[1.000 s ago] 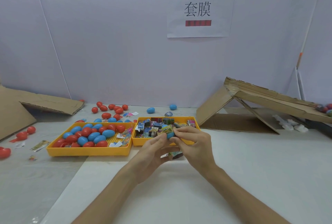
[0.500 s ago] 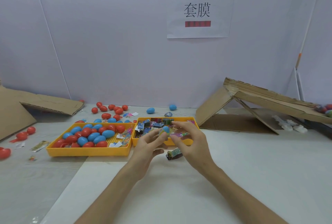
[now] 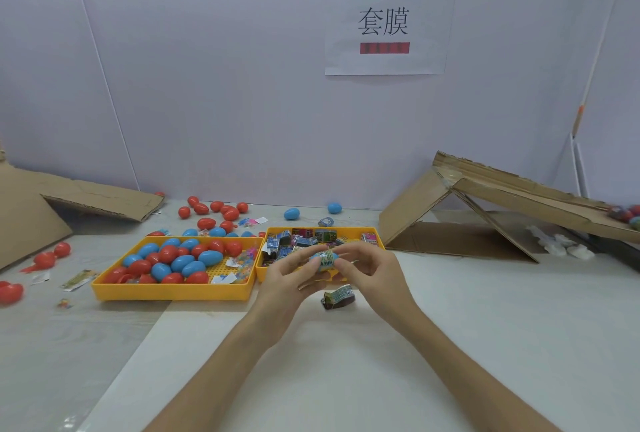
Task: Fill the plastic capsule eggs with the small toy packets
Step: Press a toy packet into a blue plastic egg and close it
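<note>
Two bare forearms reach in from the bottom edge over a white table (image 3: 485,345). Nearest item: a loose crinkled toy packet w/ green-white print (image 3: 339,299), lying on the table just below the hands. Above it, the left hand (image 3: 285,279) and right hand (image 3: 369,270) each have a fingertip grip on one small blue plastic capsule egg (image 3: 317,260). A printed packet band (image 3: 328,257) crosses its middle, prob. caught at the seam; can't tell if the halves are shut. Vs 1 s ago the hands are higher & less bunched, egg now exposed, so stuffing looks nearly done, closing next. Behind: a yellow plastic tray of toy packets (image 3: 379,241). Left of it: a yellow plastic tray of red & blue eggs (image 3: 173,293). Farthest: scattered red eggs (image 3: 207,213) and, at right, a brown cardboard ramp (image 3: 485,196).
</note>
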### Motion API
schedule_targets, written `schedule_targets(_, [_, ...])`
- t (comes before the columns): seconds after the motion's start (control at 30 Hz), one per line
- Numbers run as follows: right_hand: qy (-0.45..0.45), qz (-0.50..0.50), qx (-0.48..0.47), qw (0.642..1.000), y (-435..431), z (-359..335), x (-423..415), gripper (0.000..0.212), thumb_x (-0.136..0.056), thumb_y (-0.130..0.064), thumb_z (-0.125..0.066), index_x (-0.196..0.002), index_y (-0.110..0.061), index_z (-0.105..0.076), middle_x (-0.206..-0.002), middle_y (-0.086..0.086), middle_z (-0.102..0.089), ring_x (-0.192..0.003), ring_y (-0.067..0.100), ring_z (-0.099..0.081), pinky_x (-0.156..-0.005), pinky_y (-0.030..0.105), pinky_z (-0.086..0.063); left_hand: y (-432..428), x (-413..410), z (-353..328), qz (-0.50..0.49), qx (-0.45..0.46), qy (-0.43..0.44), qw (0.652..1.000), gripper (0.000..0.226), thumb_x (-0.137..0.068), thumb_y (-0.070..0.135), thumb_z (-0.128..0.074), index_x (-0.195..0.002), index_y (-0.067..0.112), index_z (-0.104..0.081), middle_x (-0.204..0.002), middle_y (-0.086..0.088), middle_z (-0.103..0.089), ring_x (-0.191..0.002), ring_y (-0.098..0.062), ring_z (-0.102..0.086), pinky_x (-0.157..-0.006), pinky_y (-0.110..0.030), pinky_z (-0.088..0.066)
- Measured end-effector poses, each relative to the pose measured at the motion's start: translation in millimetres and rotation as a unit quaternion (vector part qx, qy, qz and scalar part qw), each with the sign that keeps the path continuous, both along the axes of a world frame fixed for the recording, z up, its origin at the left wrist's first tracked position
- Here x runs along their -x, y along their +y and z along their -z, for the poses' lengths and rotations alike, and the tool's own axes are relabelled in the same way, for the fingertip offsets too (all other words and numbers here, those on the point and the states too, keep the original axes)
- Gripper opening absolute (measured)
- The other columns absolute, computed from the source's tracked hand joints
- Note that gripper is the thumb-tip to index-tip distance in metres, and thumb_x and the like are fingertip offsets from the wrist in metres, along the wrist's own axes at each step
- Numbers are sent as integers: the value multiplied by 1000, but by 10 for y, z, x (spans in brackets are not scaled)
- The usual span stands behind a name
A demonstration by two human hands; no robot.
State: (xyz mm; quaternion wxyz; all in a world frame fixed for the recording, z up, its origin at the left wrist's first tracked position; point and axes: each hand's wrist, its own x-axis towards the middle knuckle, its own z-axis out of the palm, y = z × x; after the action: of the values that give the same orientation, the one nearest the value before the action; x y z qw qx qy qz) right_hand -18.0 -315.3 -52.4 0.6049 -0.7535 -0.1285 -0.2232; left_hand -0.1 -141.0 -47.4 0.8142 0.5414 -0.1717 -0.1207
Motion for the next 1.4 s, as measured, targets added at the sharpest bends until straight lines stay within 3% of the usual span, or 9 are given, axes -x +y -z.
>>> schedule_targets(0.13, [-3, 3, -2, 1000, -7, -7, 19, 14, -95, -8, -67, -106, -13, -74, -93, 1, -76, -81, 20, -74, -76, 37, -62, 4, -10, 14, 4, 7, 7, 1000, 27, -100, 9, -56, -124, 9, -68, -116, -14, -74, -108, -28, -72, -81, -27, -59])
schedule_targets(0.3, [-47, 69, 50, 995, -3, -24, 35, 18, -92, -9, -70, -107, -18, -73, -95, -8, -73, -86, 15, -71, -76, 33, -59, -18, -17, 33, -11, 8, 5, 1000, 28, -89, 10, -67, -117, 11, -70, -113, -10, -75, -102, -27, -74, -77, -25, -59])
schedule_targets(0.47, [-120, 97, 77, 985, 14, -54, 89, 10, -85, -9, -78, -91, -17, -74, -89, -6, -71, -79, 14, -70, -71, 24, -57, -7, -31, 49, -27, -24, -12, 999, 39, -75, 22, -77, -113, 13, -70, -112, -8, -75, -99, -24, -74, -75, -25, -58])
schedule_targets(0.77, [-93, 77, 116, 986, 20, -48, 94, 6, -84, -11, -80, -89, -11, -78, -86, -2, -73, -74, 12, -70, -70, 33, -60, 8, -65, 90, -38, -39, -33, 998, 44, -75, 22, -80, -114, 8, -66, -114, -9, -73, -93, -22, -70, -80, -31, -59])
schedule_targets(0.9, [-96, 86, 125, 984, 24, -35, 81, 5, -85, -8, -78, -87, -12, -78, -84, -3, -73, -70, 11, -69, -68, 35, -59, 13, -61, 95, -57, -68, -58, 994, 43, -73, 24, -82, -112, 12, -68, -108, -3, -75, -87, -17, -69, -73, -26, -56])
schedule_targets(1.23, [-134, 123, 232, 956, 9, -41, 96, 8, -84, -7, -76, -83, -15, -73, -81, -6, -71, -71, 8, -63, -61, 12, -50, -24, -53, 105, -88, -138, -117, 979, 29, -83, 9, -81, -108, 19, -69, -108, 9, -74, -94, -13, -72, -73, -22, -56])
schedule_targets(1.4, [-129, 116, 284, 943, 9, -49, 103, 10, -88, -10, -70, -81, -14, -64, -80, -5, -63, -68, 12, -59, -63, 30, -52, -20, -43, 103, -89, -147, -142, 975, 34, -82, 5, -81, -108, 20, -67, -105, 13, -71, -93, -12, -72, -73, -21, -57])
